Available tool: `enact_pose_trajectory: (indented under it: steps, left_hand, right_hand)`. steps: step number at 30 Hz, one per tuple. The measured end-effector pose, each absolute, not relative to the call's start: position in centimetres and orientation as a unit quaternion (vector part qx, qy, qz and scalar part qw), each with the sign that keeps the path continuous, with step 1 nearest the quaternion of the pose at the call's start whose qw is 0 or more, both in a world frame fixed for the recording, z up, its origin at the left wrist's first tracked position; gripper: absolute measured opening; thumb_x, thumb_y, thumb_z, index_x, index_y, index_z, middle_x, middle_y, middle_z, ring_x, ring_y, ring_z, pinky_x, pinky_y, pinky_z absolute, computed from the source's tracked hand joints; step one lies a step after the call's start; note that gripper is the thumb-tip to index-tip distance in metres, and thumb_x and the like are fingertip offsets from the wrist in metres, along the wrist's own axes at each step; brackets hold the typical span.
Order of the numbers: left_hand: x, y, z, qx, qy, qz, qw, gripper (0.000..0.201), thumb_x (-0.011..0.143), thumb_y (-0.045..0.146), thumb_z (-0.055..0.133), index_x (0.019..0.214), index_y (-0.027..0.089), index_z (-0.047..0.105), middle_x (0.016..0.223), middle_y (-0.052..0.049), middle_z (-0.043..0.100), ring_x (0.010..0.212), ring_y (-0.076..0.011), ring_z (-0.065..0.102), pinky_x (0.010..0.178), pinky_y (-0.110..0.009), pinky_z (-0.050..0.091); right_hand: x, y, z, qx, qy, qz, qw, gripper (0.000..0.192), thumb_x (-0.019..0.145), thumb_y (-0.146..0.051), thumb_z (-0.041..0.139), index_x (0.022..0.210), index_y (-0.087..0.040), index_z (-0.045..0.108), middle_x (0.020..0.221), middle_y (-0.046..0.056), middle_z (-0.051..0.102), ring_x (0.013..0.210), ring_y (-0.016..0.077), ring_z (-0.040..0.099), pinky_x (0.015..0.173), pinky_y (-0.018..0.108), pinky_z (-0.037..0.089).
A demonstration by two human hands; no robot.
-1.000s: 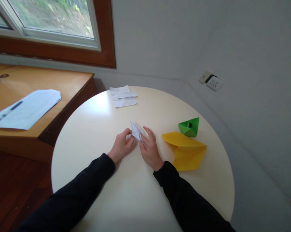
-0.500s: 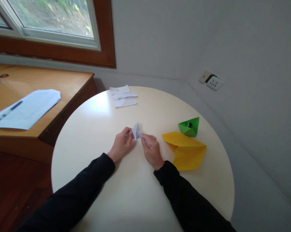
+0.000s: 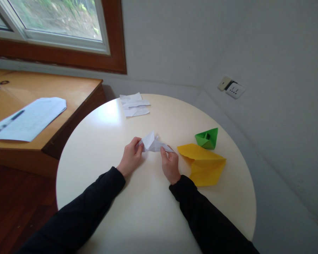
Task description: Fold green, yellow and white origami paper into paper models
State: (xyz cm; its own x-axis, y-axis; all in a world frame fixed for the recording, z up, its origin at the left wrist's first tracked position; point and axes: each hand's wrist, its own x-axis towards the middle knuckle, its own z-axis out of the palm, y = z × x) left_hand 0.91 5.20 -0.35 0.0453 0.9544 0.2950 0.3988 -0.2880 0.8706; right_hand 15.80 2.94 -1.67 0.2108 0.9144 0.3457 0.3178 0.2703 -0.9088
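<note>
Paper fold (image 3: 153, 144) sits pinched just above mid-bench (image 3: 148, 211), left hand (image 3: 130, 157) and right hand (image 3: 170, 164) fingers clamped on opposite ends. Pull evenly outward, keeping your grip near the tips so the creases open without tearing

The round surface (image 3: 148, 211) looks smooth and faintly glossy, a cream laminate catching window light near its far-left edge. The white folded piece (image 3: 153, 144) is thin matt paper, sharply creased. The yellow sheet (image 3: 203, 164) and green boat (image 3: 208, 138) are matt coloured paper. The sleeves (image 3: 95, 201) are dark matt cloth. The side desk (image 3: 69, 91) is satin-finished wood.
</note>
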Motion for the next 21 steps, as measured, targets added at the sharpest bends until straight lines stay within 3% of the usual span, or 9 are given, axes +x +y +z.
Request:
enact_pose_trajectory:
  steps: [6, 21]
  left_hand:
    - [0.94, 5.31, -0.5, 0.649, 0.528, 0.461, 0.294, 0.012, 0.083, 0.027, 0.043, 0.078, 0.019, 0.051, 0.058, 0.004, 0.048, 0.053, -0.0114, 0.043, 0.052, -0.023, 0.033]
    - [0.48, 5.79, -0.79, 0.639, 0.525, 0.478, 0.296, 0.018, 0.083, 0.032, 0.046, 0.076, 0.018, 0.054, 0.057, 0.003, 0.049, 0.053, -0.0108, 0.041, 0.05, -0.023, 0.032]
  right_hand:
    - [15.8, 3.05, -1.74, -0.548, -0.551, 0.277, 0.565, 0.027, 0.083, -0.038, 0.046, 0.078, -0.016, 0.062, 0.08, 0.006, 0.067, 0.079, 0.0211, 0.061, 0.076, 0.032, 0.046]
    - [15.98, 3.42, -2.0, -0.57, -0.497, 0.299, 0.582, 0.035, 0.079, -0.045, 0.049, 0.067, -0.015, 0.062, 0.074, 0.007, 0.067, 0.074, 0.0205, 0.06, 0.076, 0.034, 0.046]
